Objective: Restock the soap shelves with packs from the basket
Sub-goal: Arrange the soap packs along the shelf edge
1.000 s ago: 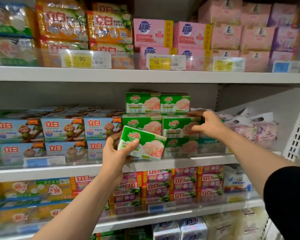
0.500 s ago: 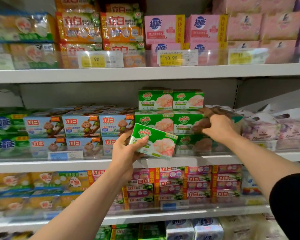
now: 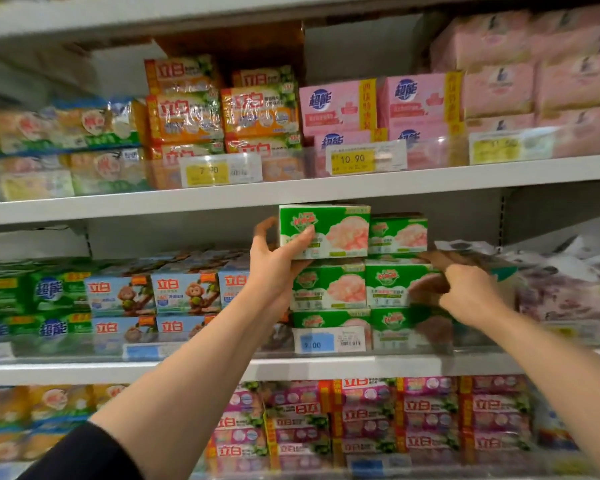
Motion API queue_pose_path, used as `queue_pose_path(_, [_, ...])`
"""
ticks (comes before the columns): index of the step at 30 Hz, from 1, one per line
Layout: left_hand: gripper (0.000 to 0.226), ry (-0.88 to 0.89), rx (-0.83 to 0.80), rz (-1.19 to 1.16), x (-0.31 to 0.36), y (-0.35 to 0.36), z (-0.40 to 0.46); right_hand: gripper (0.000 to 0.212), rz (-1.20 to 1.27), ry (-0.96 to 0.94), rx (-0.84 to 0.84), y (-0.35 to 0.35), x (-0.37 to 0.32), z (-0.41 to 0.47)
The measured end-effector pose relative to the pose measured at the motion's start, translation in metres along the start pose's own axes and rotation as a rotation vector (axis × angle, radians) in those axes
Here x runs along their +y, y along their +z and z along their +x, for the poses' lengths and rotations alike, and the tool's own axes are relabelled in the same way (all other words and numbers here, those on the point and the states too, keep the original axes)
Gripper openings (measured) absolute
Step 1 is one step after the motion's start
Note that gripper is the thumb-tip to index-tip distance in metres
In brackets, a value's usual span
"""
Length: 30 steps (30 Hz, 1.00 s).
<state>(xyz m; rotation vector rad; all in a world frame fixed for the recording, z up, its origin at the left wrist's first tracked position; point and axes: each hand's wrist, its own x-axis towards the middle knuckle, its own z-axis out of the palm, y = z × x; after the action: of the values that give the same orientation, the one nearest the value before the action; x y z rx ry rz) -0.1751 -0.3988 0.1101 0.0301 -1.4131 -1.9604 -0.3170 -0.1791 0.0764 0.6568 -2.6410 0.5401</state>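
green soap pack [image 3: 324, 232] at centre frame, level on top of the green stack [image 3: 329, 289] on the middle shelf [image 3: 361, 367]. left hand [image 3: 278, 268] grips its left end, fingers clamped on it. right hand [image 3: 465, 292], blurred, on the stack's right side; finger state cannot tell.

Green-and-white soap pack [image 3: 324, 232] with pink bar print, gripped by the left hand [image 3: 274, 268]; matching green packs [image 3: 329, 289] stacked beneath it; light-blue monkey-print packs [image 3: 153, 294] to its left; lilac floral packets [image 3: 565, 299] beyond the right hand [image 3: 471, 296]
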Motion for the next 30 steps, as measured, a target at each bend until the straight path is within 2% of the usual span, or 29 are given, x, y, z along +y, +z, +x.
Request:
queue_pose_path(3, [0.065,0.072,0.07,0.333,-0.009,-0.002,0.013,0.031,-0.008,0.004,0.004,0.0,0.0,0.0])
queue_pose_path(6, [0.071,0.147,0.128,0.623,-0.01,-0.007,0.017,0.045,0.015,-0.01,0.022,0.001,0.0,-0.001])
queue_pose_path(10, [0.052,0.107,0.111,0.855,-0.017,-0.018,0.025,0.054,0.043,-0.033,0.035,0.0,0.0,-0.003])
queue_pose_path(11, [0.055,0.121,0.112,0.911,-0.02,-0.02,0.028,0.052,0.054,-0.023,0.031,0.001,0.001,-0.003])
queue_pose_path(13, [0.058,0.143,0.12,0.973,-0.024,-0.022,0.035,0.046,0.076,-0.021,0.024,0.0,0.002,-0.002])
queue_pose_path(16, [0.046,0.149,0.146,1.126,-0.026,-0.016,0.043,0.018,0.098,0.0,-0.03,-0.006,0.004,0.0])
queue_pose_path(18, [0.048,0.136,0.173,1.213,-0.025,-0.013,0.045,0.015,0.134,0.001,-0.072,-0.008,0.008,0.002])
queue_pose_path(19, [0.048,0.13,0.175,1.238,-0.026,-0.012,0.045,0.021,0.161,-0.019,-0.072,-0.006,0.011,0.004])
queue_pose_path(21, [0.049,0.143,0.17,1.319,-0.029,-0.013,0.045,0.06,0.196,-0.068,-0.077,-0.005,0.014,0.004])
queue_pose_path(22, [0.051,0.149,0.168,1.363,-0.03,-0.013,0.045,0.064,0.218,-0.063,-0.089,-0.003,0.016,0.004])
queue_pose_path(23, [0.052,0.154,0.167,1.399,-0.031,-0.014,0.045,0.057,0.244,-0.028,-0.102,-0.002,0.017,0.005])
queue_pose_path(25, [0.053,0.156,0.165,1.421,-0.031,-0.015,0.044,0.023,0.313,0.06,-0.106,-0.002,0.017,0.008])
queue_pose_path(26, [0.052,0.161,0.161,1.417,-0.031,-0.014,0.044,0.015,0.323,0.08,-0.111,-0.002,0.016,0.009])
queue_pose_path(28, [0.052,0.162,0.165,1.422,-0.033,-0.015,0.043,0.017,0.229,0.06,-0.113,-0.002,0.015,0.011])
queue_pose_path(30, [0.048,0.172,0.187,1.417,-0.037,-0.014,0.036,0.046,0.134,0.01,-0.092,0.001,0.014,0.011])
